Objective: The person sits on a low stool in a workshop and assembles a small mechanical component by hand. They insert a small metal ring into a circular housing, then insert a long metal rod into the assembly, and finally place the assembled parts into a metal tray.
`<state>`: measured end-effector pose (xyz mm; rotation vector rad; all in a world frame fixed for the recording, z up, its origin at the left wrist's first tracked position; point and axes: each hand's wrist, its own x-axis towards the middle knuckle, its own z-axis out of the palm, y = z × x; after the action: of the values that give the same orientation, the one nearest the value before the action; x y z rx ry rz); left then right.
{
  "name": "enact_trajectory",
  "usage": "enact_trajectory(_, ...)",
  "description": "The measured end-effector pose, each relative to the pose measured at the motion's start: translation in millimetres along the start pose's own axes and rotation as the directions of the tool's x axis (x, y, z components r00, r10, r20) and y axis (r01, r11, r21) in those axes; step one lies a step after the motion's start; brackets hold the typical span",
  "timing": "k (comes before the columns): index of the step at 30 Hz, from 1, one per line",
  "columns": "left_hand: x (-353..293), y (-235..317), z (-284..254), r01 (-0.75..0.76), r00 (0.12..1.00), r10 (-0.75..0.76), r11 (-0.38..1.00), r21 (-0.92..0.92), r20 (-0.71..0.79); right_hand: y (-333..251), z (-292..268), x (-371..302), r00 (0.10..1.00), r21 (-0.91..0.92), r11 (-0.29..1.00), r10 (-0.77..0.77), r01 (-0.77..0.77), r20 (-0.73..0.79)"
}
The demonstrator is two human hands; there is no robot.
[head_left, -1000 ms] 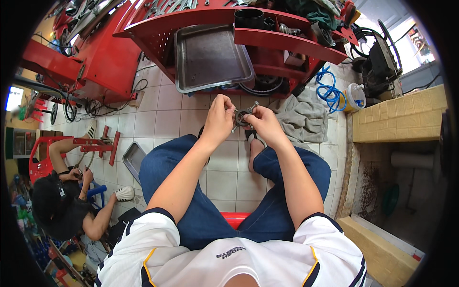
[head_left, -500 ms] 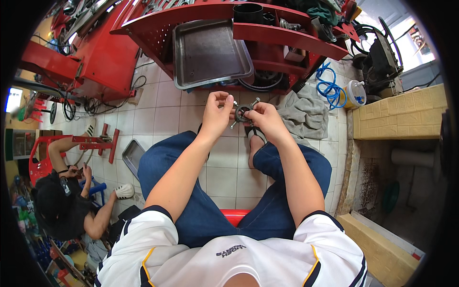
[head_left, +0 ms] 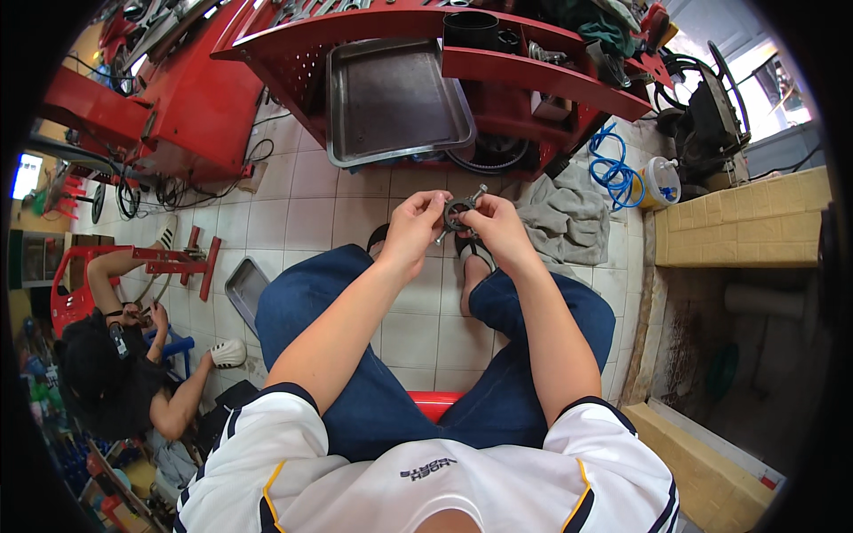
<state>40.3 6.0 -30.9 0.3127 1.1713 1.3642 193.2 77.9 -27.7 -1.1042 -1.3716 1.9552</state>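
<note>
Right hand (head_left: 498, 226) pinches the metal ring (head_left: 449, 218), bolts (head_left: 481, 190) already in, short of the metal tray's (head_left: 386, 107) near-right corner; left hand (head_left: 416, 226) bunches alongside, its grip impossible to tell. What's left doesn't show.

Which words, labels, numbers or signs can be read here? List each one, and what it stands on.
White shirt: dark lettering on the chest; I won't copy it out.
Dark clothing of the other person: a pale mark, too small to read.
Held metal ring part: no legible marking.
</note>
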Motion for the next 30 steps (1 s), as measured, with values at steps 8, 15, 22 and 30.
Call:
enact_trajectory(8,4,-4,-3,-0.076,0.997,0.077,0.994,0.079,-0.008,13,-1,8,0.998,-0.013,0.998,-0.056,0.056,-0.006)
enact_trajectory(15,16,-15,-9,-0.287,0.944,0.321,0.917,0.279,-0.083,13,12,2,0.971,-0.387,0.898,-0.238,0.207,-0.035)
enact_trajectory(22,19,-9,-14,-0.316,0.922,0.364,0.903,0.291,-0.131,-2,24,-9,0.993,-0.123,0.990,-0.054,0.066,0.100)
enact_trajectory(30,16,2,-15,-0.290,0.927,0.331,0.931,0.220,-0.177,17,24,-5,0.975,-0.062,0.973,-0.223,0.221,-0.018)
